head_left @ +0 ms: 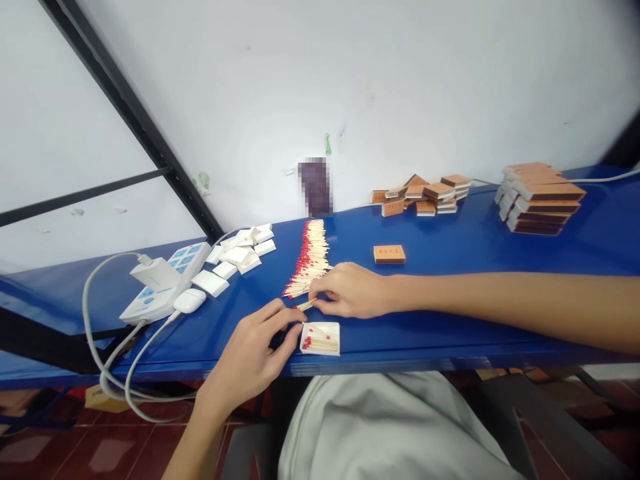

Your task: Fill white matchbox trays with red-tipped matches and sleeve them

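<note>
Red-headed matches [306, 305] are pinched between the thumb and fingers of my right hand [345, 291], just beside the front end of a long match pile [313, 252]. Below them, a small white matchbox tray [334, 327] lies at the table's front edge with several matches inside, most lying sideways with heads to the left. My left hand [265, 341] is closed at the tray's upper left corner, thumb and index fingertip together there; its grip is partly hidden. A closed orange matchbox sleeve [389, 255] lies beyond my right forearm.
On the blue table [350, 240], white trays [240, 252] lie heaped at left near a power strip [165, 287] with cables and a white earbud case [190, 301]. Matchboxes [425, 193] are piled at the back, with a taller stack [540, 199] at right. A wall stands behind.
</note>
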